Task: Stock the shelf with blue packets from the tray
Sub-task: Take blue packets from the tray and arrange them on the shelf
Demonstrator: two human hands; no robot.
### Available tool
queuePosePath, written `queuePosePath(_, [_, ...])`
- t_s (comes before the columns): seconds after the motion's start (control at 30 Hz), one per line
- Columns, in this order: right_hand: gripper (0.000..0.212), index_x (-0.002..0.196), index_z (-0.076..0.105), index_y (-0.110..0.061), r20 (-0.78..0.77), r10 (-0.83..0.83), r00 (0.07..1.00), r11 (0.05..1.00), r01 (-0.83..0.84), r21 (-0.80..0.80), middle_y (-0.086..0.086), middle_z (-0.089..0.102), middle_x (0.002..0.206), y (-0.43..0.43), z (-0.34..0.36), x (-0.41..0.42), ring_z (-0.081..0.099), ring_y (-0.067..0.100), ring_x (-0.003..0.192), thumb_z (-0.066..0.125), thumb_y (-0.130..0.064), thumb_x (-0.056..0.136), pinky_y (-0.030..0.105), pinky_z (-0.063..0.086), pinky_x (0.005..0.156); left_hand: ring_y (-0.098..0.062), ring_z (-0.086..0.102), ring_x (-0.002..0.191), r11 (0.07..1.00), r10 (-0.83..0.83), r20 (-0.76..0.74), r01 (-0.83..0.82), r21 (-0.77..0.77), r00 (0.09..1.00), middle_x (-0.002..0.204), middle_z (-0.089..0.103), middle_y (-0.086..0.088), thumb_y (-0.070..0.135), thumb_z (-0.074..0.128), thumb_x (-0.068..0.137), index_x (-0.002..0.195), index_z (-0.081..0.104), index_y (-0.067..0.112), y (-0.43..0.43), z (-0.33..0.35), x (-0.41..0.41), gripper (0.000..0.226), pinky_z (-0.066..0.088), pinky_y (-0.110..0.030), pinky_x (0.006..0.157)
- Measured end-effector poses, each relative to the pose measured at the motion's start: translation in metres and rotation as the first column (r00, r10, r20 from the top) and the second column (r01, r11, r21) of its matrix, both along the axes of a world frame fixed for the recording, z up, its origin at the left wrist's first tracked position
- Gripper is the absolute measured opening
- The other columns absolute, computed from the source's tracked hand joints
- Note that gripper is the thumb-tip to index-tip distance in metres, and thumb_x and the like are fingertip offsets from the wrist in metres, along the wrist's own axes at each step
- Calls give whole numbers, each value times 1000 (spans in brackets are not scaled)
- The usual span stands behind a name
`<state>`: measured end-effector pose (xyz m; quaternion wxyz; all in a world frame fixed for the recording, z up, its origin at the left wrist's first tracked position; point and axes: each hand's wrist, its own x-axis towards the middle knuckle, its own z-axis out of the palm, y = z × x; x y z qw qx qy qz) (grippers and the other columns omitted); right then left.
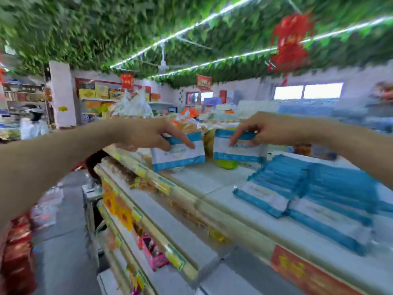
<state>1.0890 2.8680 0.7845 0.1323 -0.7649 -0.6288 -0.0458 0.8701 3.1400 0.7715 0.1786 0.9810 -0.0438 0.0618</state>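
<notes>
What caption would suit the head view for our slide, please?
The left hand grips the left packet and the right hand the right packet, upright at the top shelf beside stacked packets.

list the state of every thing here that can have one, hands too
left hand: grips the left packet by its top edge
right hand: pinches the right packet at its top
left packet: upright, held at the top shelf
right packet: upright, held beside the left one, apart from it
shelved packets: lying in overlapping rows, untouched
green bottle: standing between the held packets, mostly hidden
</notes>
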Motion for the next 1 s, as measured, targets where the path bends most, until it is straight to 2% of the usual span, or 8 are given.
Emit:
queuePosePath(0.1, [56, 106, 73, -52, 43, -155, 987, 988, 155, -3, -36, 63, 106, -83, 6, 32, 61, -1, 99, 74, 0, 86, 38, 50, 88, 7, 50, 133, 990, -136, 3, 136, 41, 991, 147, 53, 25, -7, 56, 97, 130, 69, 44, -44, 4, 58, 62, 43, -17, 107])
queuePosePath(0.3, [56, 106, 74, -48, -48, -414, 909, 909, 416, 17, -26, 67, 120, -236, -10, 59, 62, 8, 115, 73, 5, 87, 37, 48, 104, 18, 58, 105, 954, -295, -20, 296, 50, 955, 136, 55, 29, -2, 55, 99, 125, 69, 50, -142, -1, 149, 60, 48, -5, 79])
queuePosePath(0.4, [51, 104, 75, -47, -130, -543, 830, 837, 547, -5, -19, 66, 124, -295, -28, 63, 61, 8, 114, 69, 2, 91, 33, 48, 103, 16, 59, 106, 923, -380, -28, 381, 62, 925, 138, 58, 25, -3, 54, 99, 124, 69, 52, -182, -2, 182, 62, 51, -8, 82])
queuePosePath(0.57, [49, 105, 75, -45, -193, -652, 733, 755, 650, -84, -11, 65, 127, -342, -56, 72, 63, 13, 109, 65, 1, 93, 32, 51, 99, -13, 67, 112, 864, -499, -28, 500, 60, 866, 137, 61, 24, -1, 55, 101, 126, 68, 52, -231, -5, 218, 60, 56, -44, 96])
queuePosePath(0.6, [47, 106, 75, -43, -193, -662, 724, 747, 659, -91, -9, 64, 127, -344, -63, 75, 63, 14, 107, 65, 2, 94, 30, 51, 95, -12, 66, 113, 855, -514, -28, 515, 67, 857, 138, 60, 25, -1, 55, 101, 126, 68, 53, -238, -5, 225, 61, 56, -44, 96])
queuePosePath(0.77, [47, 106, 74, -42, -193, -659, 727, 750, 656, -86, -7, 60, 128, -334, -90, 94, 60, 16, 106, 64, 2, 93, 33, 49, 95, -1, 68, 109, 831, -556, 18, 555, 33, 831, 129, 62, 35, 0, 57, 101, 127, 69, 49, -257, -10, 249, 57, 57, -31, 94])
queuePosePath(0.87, [46, 113, 71, -39, -106, -631, 769, 776, 627, -71, -8, 54, 123, -326, -95, 104, 57, 16, 107, 64, 2, 92, 32, 47, 98, 7, 69, 99, 828, -558, 65, 560, -21, 828, 113, 65, 42, -3, 58, 101, 128, 71, 38, -262, -10, 256, 51, 57, -17, 81])
queuePosePath(1.0, [46, 114, 72, -37, -35, -605, 795, 796, 603, -47, -7, 47, 121, -326, -98, 110, 52, 18, 110, 69, 2, 88, 29, 43, 99, 6, 70, 99, 829, -541, 125, 552, -88, 832, 116, 66, 35, -1, 61, 100, 126, 72, 37, -273, -11, 261, 48, 56, -15, 76])
